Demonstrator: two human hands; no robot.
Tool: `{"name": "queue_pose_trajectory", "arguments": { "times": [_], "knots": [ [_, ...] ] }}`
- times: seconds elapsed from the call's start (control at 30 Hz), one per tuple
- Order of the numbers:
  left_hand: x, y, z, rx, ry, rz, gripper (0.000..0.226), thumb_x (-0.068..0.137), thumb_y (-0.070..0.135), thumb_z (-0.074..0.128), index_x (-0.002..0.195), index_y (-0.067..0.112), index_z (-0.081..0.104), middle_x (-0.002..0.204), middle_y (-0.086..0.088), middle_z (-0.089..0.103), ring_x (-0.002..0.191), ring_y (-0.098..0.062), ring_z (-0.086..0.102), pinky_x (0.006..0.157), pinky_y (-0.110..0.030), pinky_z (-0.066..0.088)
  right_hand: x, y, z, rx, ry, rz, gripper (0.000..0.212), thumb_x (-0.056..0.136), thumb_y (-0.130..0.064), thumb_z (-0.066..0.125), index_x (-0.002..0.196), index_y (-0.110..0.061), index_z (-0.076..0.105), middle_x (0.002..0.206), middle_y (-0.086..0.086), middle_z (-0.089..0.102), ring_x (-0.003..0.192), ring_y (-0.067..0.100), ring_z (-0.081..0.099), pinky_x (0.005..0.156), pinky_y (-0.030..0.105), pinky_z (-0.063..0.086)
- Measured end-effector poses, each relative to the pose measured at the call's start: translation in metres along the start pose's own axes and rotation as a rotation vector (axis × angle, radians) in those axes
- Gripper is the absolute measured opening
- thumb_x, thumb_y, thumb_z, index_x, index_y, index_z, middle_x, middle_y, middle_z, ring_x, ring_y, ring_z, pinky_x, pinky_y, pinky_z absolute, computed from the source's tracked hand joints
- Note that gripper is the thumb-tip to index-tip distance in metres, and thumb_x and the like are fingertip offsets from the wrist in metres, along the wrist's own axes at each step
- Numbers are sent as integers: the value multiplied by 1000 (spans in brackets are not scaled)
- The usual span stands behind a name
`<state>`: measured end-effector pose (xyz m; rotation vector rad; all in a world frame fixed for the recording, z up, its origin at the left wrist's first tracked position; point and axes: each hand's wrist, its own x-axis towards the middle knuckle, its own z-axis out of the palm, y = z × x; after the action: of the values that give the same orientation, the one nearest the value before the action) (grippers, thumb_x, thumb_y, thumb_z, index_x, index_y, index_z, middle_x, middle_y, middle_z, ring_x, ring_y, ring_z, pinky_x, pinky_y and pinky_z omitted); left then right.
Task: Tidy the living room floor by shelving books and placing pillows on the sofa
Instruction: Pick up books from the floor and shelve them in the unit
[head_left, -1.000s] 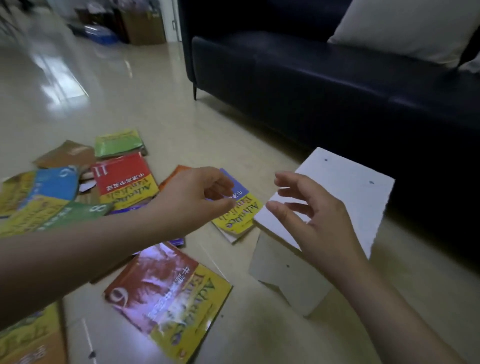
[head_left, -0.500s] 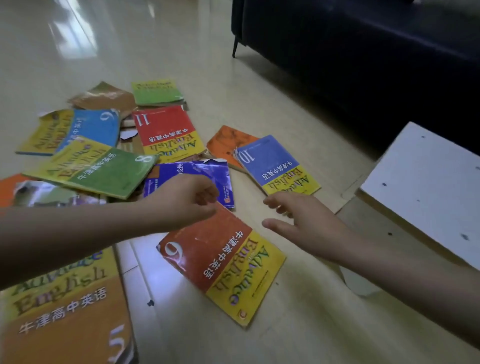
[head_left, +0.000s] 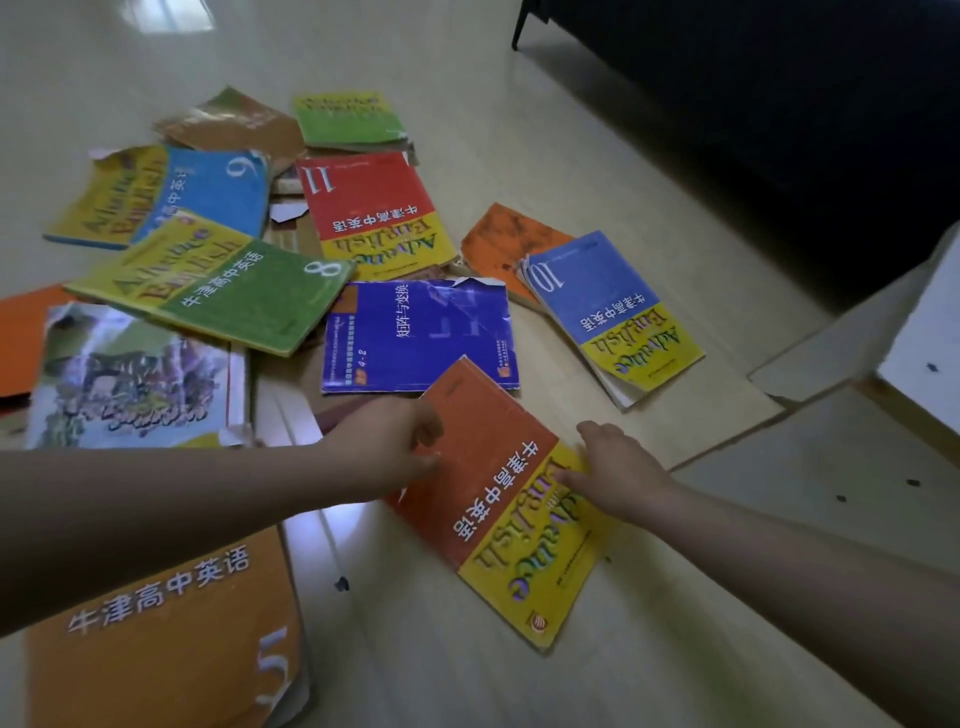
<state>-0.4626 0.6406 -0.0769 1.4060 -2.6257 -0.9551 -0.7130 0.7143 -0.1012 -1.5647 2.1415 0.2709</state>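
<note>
Home living room, dark sofa, tiled floor

Orange-yellow book flat, scattered textbooks

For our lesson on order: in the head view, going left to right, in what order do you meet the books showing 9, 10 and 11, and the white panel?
blue book 9, red book 11, blue book 10, white panel
</note>
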Motion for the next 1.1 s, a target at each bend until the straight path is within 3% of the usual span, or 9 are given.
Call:
{"name": "queue_pose_trajectory", "arguments": {
  "times": [0.3,0.43,0.57,0.7,0.8,0.9,1.03,1.1],
  "knots": [
    [-2,-26,2,-19,20,-99,20,80,23,70,97,17,66,93,5,64,88,-13,62,78,-34,53,11,10,13,139,-63,-11,52,85,-36,67,128,-14,48,124,11,50,114,26,54,90,33,46],
    [-1,-29,4,-10,41,-102,22,81,26,69,100,20,61,96,4,61,92,-15,61,78,-33,52,16,10,13,202,-70,-44,30,89,-27,65,114,-15,55,117,9,57,106,24,57,79,29,43],
    [0,-29,3,7,80,-56,39,83,31,67,119,19,55,116,5,58,104,-14,55,80,-27,43,13,10,9,327,-105,-195,13,92,-15,60,102,-22,54,107,0,66,97,17,62,82,30,50],
    [-1,-30,2,20,123,-21,59,81,37,68,132,19,46,131,0,52,121,-18,49,97,-32,41,14,5,-1,168,-162,-345,14,91,-15,60,100,-26,57,106,-2,66,100,16,59,84,31,47],
    [-5,-29,7,50,77,-34,63,82,39,68,137,21,43,135,3,49,123,-15,47,97,-26,38,13,-4,-2,26,-187,-468,20,90,-17,61,108,-26,63,107,-5,67,100,15,58,84,31,46],
    [-6,-25,11,70,-21,-39,58,80,46,70,129,21,52,126,6,56,109,-10,55,89,-23,45,13,-13,3,30,-26,-469,21,88,-27,63,109,-25,68,106,-5,70,102,15,59,86,30,45],
    [-13,-24,32,-21,-216,-152,49,80,48,69,118,21,56,109,7,61,94,-9,58,81,-24,50,26,-5,-9,219,226,-241,38,86,-29,69,122,-18,62,122,5,62,114,21,55,97,32,43],
    [-14,-24,48,-20,-261,-160,34,76,50,71,96,28,55,96,8,58,87,-9,55,73,-23,47,40,7,-17,178,277,-156,44,86,-28,69,126,-13,58,128,11,56,117,26,52,98,33,41]
  ]
}}
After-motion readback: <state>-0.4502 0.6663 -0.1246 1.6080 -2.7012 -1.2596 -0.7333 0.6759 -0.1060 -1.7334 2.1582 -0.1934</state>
